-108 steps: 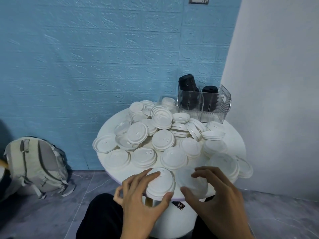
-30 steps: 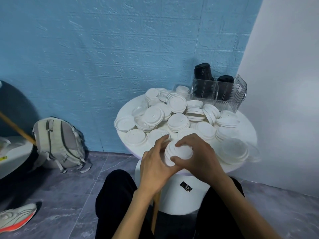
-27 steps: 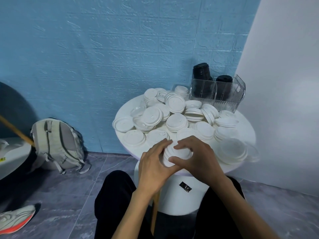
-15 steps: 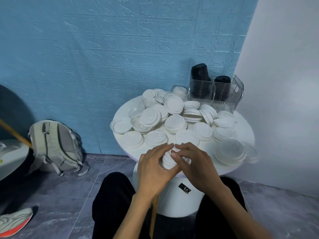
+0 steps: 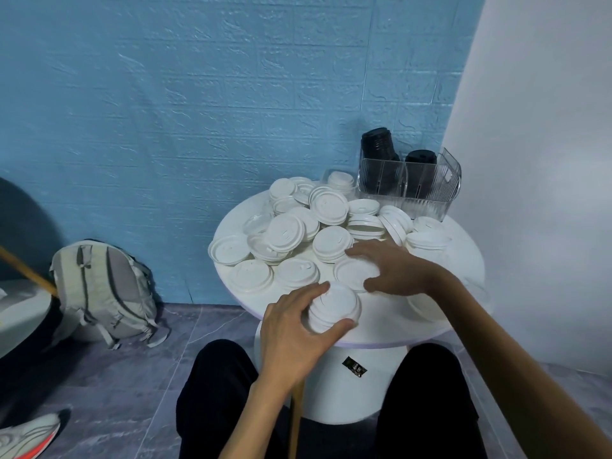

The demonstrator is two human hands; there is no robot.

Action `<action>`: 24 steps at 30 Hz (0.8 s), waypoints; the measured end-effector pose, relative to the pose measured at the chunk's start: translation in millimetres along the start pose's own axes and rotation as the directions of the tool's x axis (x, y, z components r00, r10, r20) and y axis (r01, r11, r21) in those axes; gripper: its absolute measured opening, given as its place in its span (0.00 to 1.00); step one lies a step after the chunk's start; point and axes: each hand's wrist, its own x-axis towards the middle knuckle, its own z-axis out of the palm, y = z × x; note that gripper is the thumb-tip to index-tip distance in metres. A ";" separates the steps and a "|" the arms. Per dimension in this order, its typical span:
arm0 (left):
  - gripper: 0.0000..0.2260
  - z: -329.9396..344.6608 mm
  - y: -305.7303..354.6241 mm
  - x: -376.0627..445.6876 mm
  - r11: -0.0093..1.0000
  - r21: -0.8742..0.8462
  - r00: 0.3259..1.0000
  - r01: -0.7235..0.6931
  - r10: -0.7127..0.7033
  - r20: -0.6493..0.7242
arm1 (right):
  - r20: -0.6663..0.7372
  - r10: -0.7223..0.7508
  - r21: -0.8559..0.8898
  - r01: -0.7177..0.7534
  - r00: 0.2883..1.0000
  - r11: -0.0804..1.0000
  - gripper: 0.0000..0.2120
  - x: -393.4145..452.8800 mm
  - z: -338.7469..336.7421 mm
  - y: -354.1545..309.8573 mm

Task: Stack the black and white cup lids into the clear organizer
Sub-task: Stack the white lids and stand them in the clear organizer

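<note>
**Gathering white lids: small stack in left hand, right hand going for 1 more**

Left to right now. Left hand (image 5: 294,329) sits at the near edge of the round white table (image 5: 390,326), thumb and fingers curled round a short stack of white lids (image 5: 334,309). Stack stands upright, tops facing up, its axis vertical w/ a slight lean toward the camera. Just right of it, a single white lid (image 5: 352,271) lies flat, top up, no long axis since it's round. Right hand (image 5: 394,271) is over that lid, fingers spread and lightly bent, thumb at its near rim; can't tell if it's gripping yet.

Step in hand, as I read it: collecting loose lids into 1 stack before loading. Next move likely calls for lifting that flat lid by the rim, keeping it level and top up, and nesting it square on the held stack.

Behind, the loose pile of white lids (image 5: 324,223) covers the mid table, some tilted on edge. Far right at the back, the clear organizer (image 5: 427,190) stands upright, open top, w/ 2 stacks of black lids (image 5: 377,150) rising inside. White lids not yet in it.
</note>
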 end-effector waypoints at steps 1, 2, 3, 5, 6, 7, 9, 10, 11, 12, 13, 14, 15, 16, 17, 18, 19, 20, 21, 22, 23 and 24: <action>0.28 0.4 -0.2 0.4 1.000 -0.004 1.000 0.001 -0.001 0.000 | 0.033 0.003 -0.038 -0.002 0.999 0.999 0.45 2.6 -1.4 -0.5; 0.29 0.7 -0.1 0.5 1.000 -0.010 1.000 -0.001 0.001 0.000 | 0.050 -0.001 -0.061 0.004 0.999 0.998 0.48 5.2 -1.3 -0.9; 0.29 1.3 -0.4 0.7 1.000 -0.015 1.000 -0.001 0.001 -0.002 | 0.052 -0.009 -0.082 0.013 0.999 0.997 0.51 6.8 -0.7 -1.4; 0.30 1.3 -0.7 0.7 1.000 -0.024 1.000 0.005 -0.005 0.000 | 0.035 -0.012 -0.112 0.016 0.999 0.994 0.54 9.9 3.6 0.4; 0.30 1.2 -0.7 0.7 1.000 -0.026 1.000 0.007 -0.007 0.001 | 0.020 -0.007 -0.113 0.009 1.000 0.994 0.53 10.7 5.3 1.4; 0.30 1.1 -0.9 0.6 1.000 -0.026 1.000 0.007 -0.007 0.002 | 0.001 -0.003 -0.108 0.003 1.000 0.994 0.51 10.3 6.3 0.8; 0.30 0.6 -0.9 0.7 1.000 -0.021 1.000 0.006 -0.006 0.010 | -0.047 0.001 -0.085 -0.005 0.999 0.996 0.45 7.7 5.9 -2.4; 0.30 0.3 -0.7 0.7 1.000 -0.020 1.000 0.008 -0.008 0.015 | -0.072 0.006 -0.074 -0.011 0.997 0.997 0.43 5.4 3.9 -4.3; 0.29 -0.2 -0.3 0.9 1.000 -0.018 1.000 0.011 -0.011 0.017 | -0.101 0.012 -0.060 -0.019 0.995 0.998 0.42 2.2 0.3 -6.2; 0.29 -0.4 0.4 0.5 1.000 -0.014 1.000 0.013 -0.013 0.020 | -0.138 0.018 -0.035 -0.023 0.990 0.999 0.41 -2.2 -4.2 -7.7; 0.29 -0.2 0.6 0.8 1.000 -0.010 1.000 0.013 -0.013 0.021 | -0.186 0.019 -0.004 -0.020 0.982 1.000 0.41 -6.7 -9.6 -8.6; 0.28 0.1 0.6 0.7 1.000 -0.009 1.000 0.012 -0.012 0.023 | -0.242 0.014 0.034 -0.006 0.970 0.999 0.41 -11.4 -14.2 -9.4; 0.28 0.3 0.7 0.5 1.000 -0.012 1.000 0.014 -0.014 0.025 | -0.304 0.003 0.073 0.020 0.953 0.997 0.40 -16.0 -17.1 -10.9; 0.28 0.0 1.4 0.3 1.000 -0.015 1.000 0.016 -0.016 0.025 | -0.367 -0.008 0.129 0.060 0.930 0.990 0.39 -19.8 -17.0 -12.3; 0.28 0.0 1.5 0.0 1.000 -0.015 1.000 0.018 -0.017 0.024 | -0.421 -0.021 0.204 0.117 0.907 0.972 0.38 -23.6 -14.8 -14.5; 0.28 0.1 1.7 -0.1 1.000 -0.012 1.000 0.020 -0.019 0.024 | -0.458 -0.027 0.295 0.181 0.888 0.938 0.36 -26.9 -10.2 -17.9; 0.28 0.1 2.0 -0.3 1.000 -0.009 1.000 0.021 -0.021 0.023 | -0.480 -0.024 0.394 0.239 0.877 0.888 0.35 -30.4 -4.9 -22.7; 0.28 -0.3 2.1 -0.3 1.000 -0.004 0.999 0.024 -0.024 0.023 | -0.486 -0.012 0.491 0.284 0.874 0.824 0.34 -33.0 0.8 -27.8; 0.30 -0.3 1.9 -0.1 0.999 0.002 0.999 0.033 -0.033 0.026 | -0.485 0.002 0.573 0.316 0.875 0.756 0.34 -35.0 6.7 -32.5; 0.32 -0.3 1.8 0.5 0.999 0.006 0.999 0.045 -0.045 0.029 | -0.487 0.016 0.637 0.342 0.874 0.691 0.34 -36.8 12.0 -37.5; 0.34 0.0 1.3 1.0 0.998 0.006 0.998 0.056 -0.056 0.027 | -0.488 0.032 0.690 0.362 0.873 0.627 0.33 -38.7 17.6 -42.1; 0.37 0.0 1.4 1.2 0.998 -0.001 0.998 0.067 -0.067 0.023 | -0.488 0.046 0.734 0.382 0.871 0.562 0.33 -40.5 23.4 -46.1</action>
